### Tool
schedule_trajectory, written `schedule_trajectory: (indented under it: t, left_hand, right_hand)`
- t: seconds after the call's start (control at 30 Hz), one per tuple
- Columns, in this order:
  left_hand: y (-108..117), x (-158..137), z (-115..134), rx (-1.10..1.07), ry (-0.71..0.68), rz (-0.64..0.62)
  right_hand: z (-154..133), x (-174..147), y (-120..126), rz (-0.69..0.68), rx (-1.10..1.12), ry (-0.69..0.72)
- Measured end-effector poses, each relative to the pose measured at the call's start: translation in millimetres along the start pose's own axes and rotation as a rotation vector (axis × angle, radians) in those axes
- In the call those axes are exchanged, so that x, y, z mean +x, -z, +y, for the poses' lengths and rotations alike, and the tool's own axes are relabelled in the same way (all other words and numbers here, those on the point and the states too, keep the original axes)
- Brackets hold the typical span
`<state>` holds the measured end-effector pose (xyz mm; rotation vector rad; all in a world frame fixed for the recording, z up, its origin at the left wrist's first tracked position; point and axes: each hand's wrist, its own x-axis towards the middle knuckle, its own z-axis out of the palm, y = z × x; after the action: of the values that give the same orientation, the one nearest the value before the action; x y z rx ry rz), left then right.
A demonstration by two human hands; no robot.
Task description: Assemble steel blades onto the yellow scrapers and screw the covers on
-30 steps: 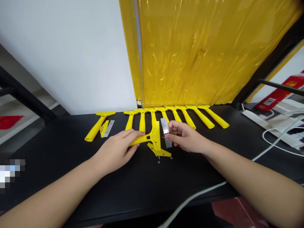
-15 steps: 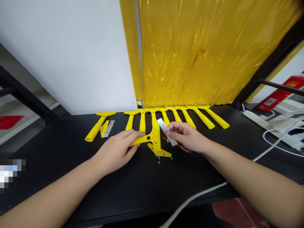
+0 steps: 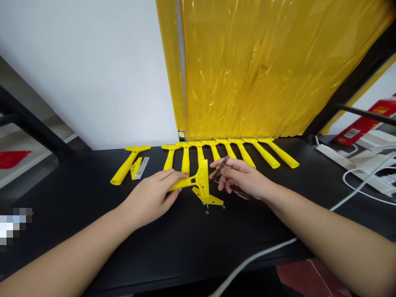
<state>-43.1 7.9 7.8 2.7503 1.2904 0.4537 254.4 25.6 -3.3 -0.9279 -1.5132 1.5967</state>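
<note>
My left hand [image 3: 157, 192] is closed round the handle of a yellow plastic scraper handle [image 3: 202, 179], its wide head pointing right. Between the fingers of my right hand [image 3: 239, 177] is a flat metal blade [image 3: 219, 170], turned nearly edge-on and dark, just right of that head. On the black table beneath lies a yellow clamp plate [image 3: 210, 199] with holes. A few small nuts and screws [image 3: 207, 212] are scattered beside it. A red-handled screwdriver [image 3: 240, 194] rests under my right hand, partly hidden.
Several yellow scraper handles [image 3: 247, 154] line the back of the black table [image 3: 173, 255]. At left lie another handle [image 3: 123, 167], a clamp plate [image 3: 135, 168] with hardware and a blade [image 3: 142, 167]. A white cable [image 3: 260, 255] crosses the right front. A red package [image 3: 361, 123] stands at right.
My right hand has turned the blade from showing its bright face to nearly edge-on. My left hand and the scraper handle have stayed in place.
</note>
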Motion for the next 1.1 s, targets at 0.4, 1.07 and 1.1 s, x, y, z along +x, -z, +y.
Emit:
schedule_trajectory:
  t: [0.4, 1.07, 1.1]
  left_hand:
    - [-0.3, 0.0, -0.3, 0.013, -0.002, -0.005]
    - [0.1, -0.6, 0.1, 0.041, -0.01, -0.011]
    - [0.2, -0.5, 0.3, 0.046, -0.013, -0.01]
  right_hand:
    - [1.0, -1.6, 0.0, 0.019, 0.044, -0.004]
    - [5.0, 1.1, 4.4, 0.034, -0.082, 0.056]
    - [5.0, 1.2, 4.5, 0.033, -0.088, 0.049]
